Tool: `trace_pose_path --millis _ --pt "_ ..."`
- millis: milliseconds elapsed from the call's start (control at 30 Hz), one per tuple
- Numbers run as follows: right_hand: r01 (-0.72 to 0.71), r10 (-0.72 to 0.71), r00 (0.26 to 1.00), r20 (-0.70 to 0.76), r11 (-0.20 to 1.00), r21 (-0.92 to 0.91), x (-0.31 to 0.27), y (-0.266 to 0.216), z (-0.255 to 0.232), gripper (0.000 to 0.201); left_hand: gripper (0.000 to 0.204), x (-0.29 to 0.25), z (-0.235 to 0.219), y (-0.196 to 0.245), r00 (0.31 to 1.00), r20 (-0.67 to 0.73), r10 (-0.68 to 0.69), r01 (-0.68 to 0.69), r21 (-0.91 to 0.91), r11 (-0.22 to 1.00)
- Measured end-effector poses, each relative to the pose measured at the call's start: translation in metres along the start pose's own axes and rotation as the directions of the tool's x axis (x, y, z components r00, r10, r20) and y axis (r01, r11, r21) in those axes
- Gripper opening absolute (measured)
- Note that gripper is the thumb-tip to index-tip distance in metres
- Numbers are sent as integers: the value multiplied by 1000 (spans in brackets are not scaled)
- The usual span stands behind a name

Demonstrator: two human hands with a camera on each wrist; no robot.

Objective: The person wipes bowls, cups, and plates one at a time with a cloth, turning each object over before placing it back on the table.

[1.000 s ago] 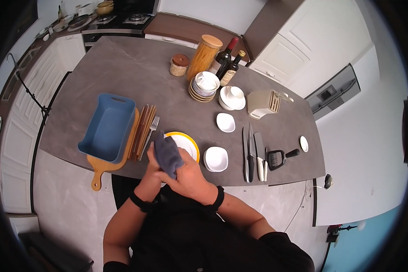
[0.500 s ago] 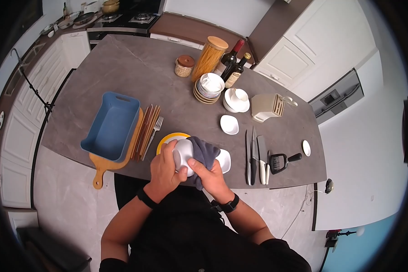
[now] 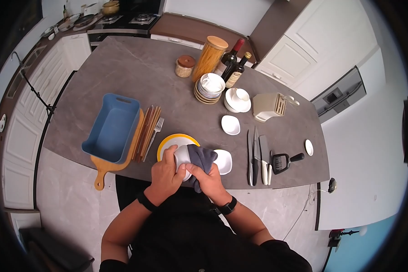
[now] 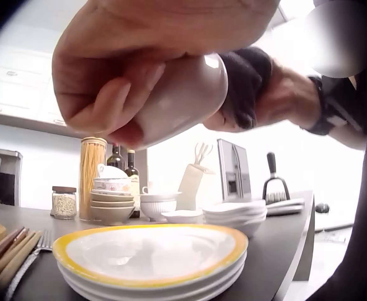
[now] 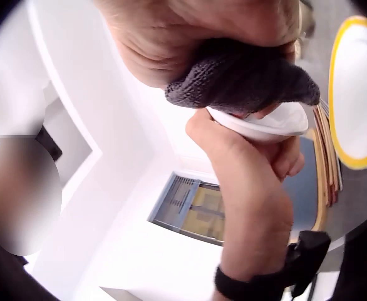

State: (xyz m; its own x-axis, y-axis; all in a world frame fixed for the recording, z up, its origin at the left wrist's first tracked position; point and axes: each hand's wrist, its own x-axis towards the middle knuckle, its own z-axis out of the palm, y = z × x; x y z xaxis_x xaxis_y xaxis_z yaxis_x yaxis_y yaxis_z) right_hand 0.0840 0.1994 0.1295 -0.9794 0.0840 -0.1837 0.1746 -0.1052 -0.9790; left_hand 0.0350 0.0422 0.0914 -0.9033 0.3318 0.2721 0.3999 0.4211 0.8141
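Note:
A small white bowl [image 3: 182, 156] is tilted in the left hand [image 3: 164, 174], whose fingers grip its rim and outside. The right hand [image 3: 209, 181] holds a dark grey cloth [image 3: 201, 158] against the bowl; in the right wrist view the cloth [image 5: 246, 78] is bunched at the bowl's inner side [image 5: 287, 119]. Below the hands stands a stack of yellow-rimmed plates, its top plate [image 4: 152, 251] seen from the side in the left wrist view. Just right of the cloth is a white square bowl [image 3: 224, 162], partly covered by the right hand.
Left on the table are a blue tray [image 3: 112, 129] on a wooden board [image 3: 100, 174], chopsticks [image 3: 145, 131] and a fork [image 3: 155, 136]. Stacked bowls [image 3: 208, 90], a pasta jar [image 3: 208, 59] and bottles stand behind. Knives [image 3: 257, 158], a black-handled utensil [image 3: 283, 162] and a knife block [image 3: 266, 106] are right.
The hands have moved apart from their earlier clasp around the cloth and shifted right. The bowl, hidden at first, has come into view, then turned slightly against the cloth.

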Motion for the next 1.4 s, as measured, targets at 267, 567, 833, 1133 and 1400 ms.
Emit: trace_pose_path --millis 267,567,833,1133,1400 --pt "525 -530 833 158 668 -528 4 4 8 43 54 8 27 -25 822 447 -353 568 -675 471" --pt "520 -533 842 88 755 -398 6 23 -2 45 62 2 42 -51 910 315 -269 411 -615 672" --pt "62 -60 996 61 998 -21 4 14 -27 47 50 4 11 2 976 150 -156 172 -97 980" --pt "514 -516 852 86 796 -321 3 22 -11 58 60 19 -1 6 748 524 -407 663 -622 417" --pt "-161 63 970 234 890 426 -9 4 -45 57 40 12 -18 6 940 307 -148 301 -544 783"
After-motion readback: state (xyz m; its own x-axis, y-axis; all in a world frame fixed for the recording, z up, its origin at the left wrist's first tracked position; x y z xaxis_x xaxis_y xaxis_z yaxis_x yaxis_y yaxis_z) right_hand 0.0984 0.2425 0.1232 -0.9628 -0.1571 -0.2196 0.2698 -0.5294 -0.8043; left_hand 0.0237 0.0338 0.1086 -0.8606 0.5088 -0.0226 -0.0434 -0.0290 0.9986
